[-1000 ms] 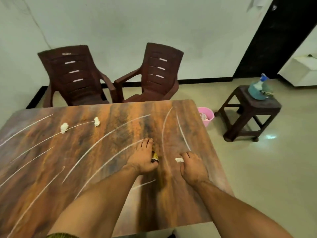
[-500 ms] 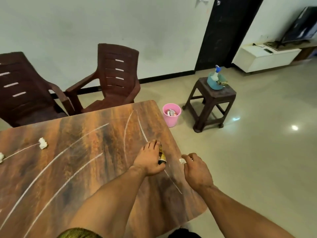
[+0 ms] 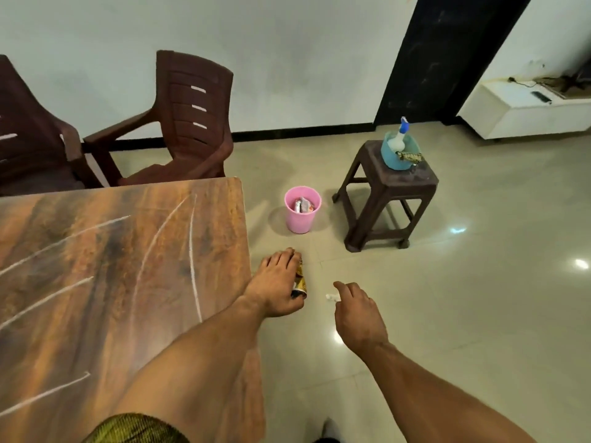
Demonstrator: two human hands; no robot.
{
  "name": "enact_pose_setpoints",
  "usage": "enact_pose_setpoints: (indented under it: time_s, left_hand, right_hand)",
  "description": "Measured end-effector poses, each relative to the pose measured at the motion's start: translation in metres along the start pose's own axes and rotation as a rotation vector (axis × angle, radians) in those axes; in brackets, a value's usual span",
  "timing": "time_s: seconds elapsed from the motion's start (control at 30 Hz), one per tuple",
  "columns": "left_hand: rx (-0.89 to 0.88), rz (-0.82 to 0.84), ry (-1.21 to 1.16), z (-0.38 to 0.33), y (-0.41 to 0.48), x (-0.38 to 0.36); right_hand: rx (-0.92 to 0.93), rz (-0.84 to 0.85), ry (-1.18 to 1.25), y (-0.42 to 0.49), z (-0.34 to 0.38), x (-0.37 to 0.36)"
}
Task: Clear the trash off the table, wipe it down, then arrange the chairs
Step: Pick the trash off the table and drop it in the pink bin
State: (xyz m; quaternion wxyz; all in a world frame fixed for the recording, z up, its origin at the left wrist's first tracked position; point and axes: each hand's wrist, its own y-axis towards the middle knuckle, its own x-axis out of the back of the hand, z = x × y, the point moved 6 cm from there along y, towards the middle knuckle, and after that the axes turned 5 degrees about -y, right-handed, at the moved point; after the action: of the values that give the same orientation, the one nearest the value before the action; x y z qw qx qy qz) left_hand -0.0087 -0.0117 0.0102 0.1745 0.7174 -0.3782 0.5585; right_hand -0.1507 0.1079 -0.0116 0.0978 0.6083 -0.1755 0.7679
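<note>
My left hand [image 3: 275, 282] is past the right edge of the wooden table [image 3: 121, 266], over the floor, shut on a gold and black wrapper [image 3: 300, 282]. My right hand [image 3: 355, 310] is beside it, pinching a small white scrap of paper [image 3: 331, 297] at its fingertips. A pink bin [image 3: 302, 209] with several wrappers inside stands on the floor ahead of both hands. White chalk-like streaks cross the tabletop. Two brown plastic chairs [image 3: 188, 123] stand behind the table against the wall.
A dark brown stool [image 3: 388, 193] right of the bin carries a blue tub [image 3: 399, 153] with a spray bottle and a cloth. A white low cabinet [image 3: 524, 110] stands at the far right beside a black doorway. Glossy floor tiles spread to the right.
My view has swung right. Both hands have moved off the table's right edge with the wrapper and paper scrap, closer to the pink bin. The white wads on the table have left the view.
</note>
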Motion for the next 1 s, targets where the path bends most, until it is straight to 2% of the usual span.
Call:
enact_pose_setpoints:
  time_s: [0.17, 0.33, 0.47, 0.73, 1.0]
  left_hand:
    - [0.115, -0.008, -0.031, -0.031, 0.044, -0.004]
    - [0.204, -0.006, -0.045, -0.020, 0.089, -0.004]
    - [0.257, 0.010, -0.060, 0.003, 0.135, -0.005]
    - [0.242, 0.017, -0.085, 0.056, 0.291, 0.022]
    - [0.459, 0.033, -0.157, 0.147, 0.410, 0.001]
  right_hand:
    - [0.081, 0.037, -0.028, 0.038, -0.065, 0.025]
    - [0.124, 0.020, -0.010, 0.114, -0.087, 0.036]
    - [0.173, 0.036, -0.001, 0.176, -0.081, 0.036]
    - [0.202, 0.044, 0.026, 0.340, -0.063, 0.037]
    - [0.259, 0.151, 0.012, 0.504, -0.053, -0.007]
